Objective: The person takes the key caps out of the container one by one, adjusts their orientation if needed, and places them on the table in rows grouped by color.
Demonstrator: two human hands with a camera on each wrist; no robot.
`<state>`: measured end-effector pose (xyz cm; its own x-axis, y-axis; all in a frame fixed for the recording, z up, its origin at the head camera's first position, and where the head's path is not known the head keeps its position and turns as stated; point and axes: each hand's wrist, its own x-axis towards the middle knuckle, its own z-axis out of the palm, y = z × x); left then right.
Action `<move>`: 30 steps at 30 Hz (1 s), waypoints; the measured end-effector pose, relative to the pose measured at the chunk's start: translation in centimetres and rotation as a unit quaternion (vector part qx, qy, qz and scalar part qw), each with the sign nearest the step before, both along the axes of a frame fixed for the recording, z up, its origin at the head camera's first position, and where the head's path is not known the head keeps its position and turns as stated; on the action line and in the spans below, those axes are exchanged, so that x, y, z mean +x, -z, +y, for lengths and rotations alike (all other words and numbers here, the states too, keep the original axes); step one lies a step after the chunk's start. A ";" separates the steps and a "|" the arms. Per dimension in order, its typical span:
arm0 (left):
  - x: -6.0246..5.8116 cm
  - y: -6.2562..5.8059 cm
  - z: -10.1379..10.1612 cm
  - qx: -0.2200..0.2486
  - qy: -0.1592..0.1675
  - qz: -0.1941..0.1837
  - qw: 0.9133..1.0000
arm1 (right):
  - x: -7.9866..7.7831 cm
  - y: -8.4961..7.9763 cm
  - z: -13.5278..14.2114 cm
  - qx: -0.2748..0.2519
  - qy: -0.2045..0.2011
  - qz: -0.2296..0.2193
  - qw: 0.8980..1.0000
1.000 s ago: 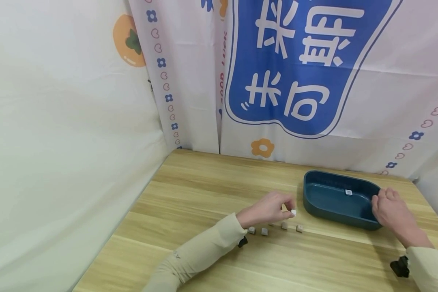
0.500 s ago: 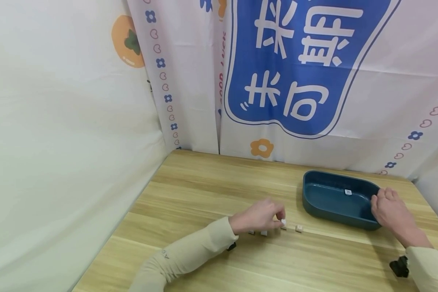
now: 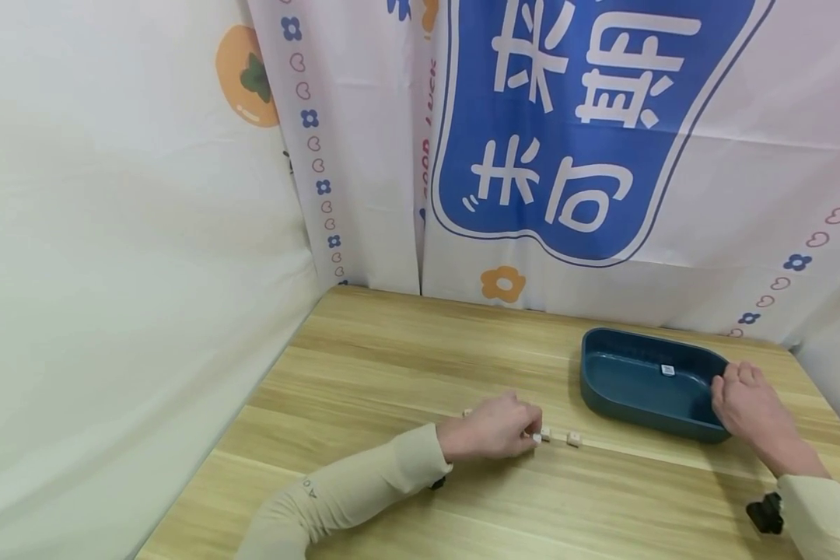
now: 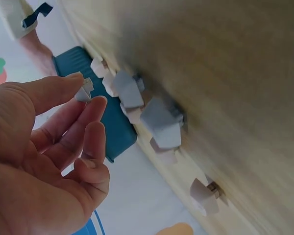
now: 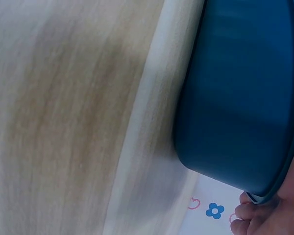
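Observation:
My left hand (image 3: 493,426) pinches a small white keycap (image 4: 85,91) between thumb and fingertips, low over the wooden table. Around it lie several more keycaps: a beige one (image 3: 546,433) right by the fingertips, another (image 3: 574,439) a little further right. Grey keycaps (image 4: 161,122) show close up in the left wrist view; the hand covers them in the head view. My right hand (image 3: 759,412) grips the right end of a dark teal basin (image 5: 240,98), fingers over its rim. One white keycap (image 3: 667,370) is inside that basin.
The wooden table (image 3: 392,342) ends at a printed white curtain (image 3: 364,155) behind and a plain white cloth (image 3: 126,233) on the left. A black wrist device (image 3: 766,513) hangs below the right sleeve.
My left hand has moved left and down towards the table with the keycap pinched in it, and now covers the grey keycaps. My right hand stays on the basin.

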<state>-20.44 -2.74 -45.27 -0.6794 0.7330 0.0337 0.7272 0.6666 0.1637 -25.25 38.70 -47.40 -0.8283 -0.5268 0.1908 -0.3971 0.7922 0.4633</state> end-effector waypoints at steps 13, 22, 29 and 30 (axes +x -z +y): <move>0.4 1.6 0.0 -0.035 0.014 0.031 0.999 | 0.1 0.0 -0.1 0.011 0.003 -0.011 1.000; 0.5 1.9 0.1 -0.037 0.010 0.008 0.999 | 0.1 -0.1 -0.2 0.028 0.002 -0.003 1.000; 0.5 2.0 0.1 -0.037 0.006 -0.001 0.999 | 0.0 0.0 0.0 0.025 0.002 0.003 1.000; 0.4 2.0 0.2 -0.036 0.008 0.000 0.999 | 0.1 0.0 0.0 0.025 0.002 0.002 1.000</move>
<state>-20.01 -2.58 -47.24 -0.6671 0.7447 -0.0188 0.7384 0.6644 0.1153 -25.20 38.68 -47.35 -0.8296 -0.5324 0.1684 -0.3919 0.7700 0.5035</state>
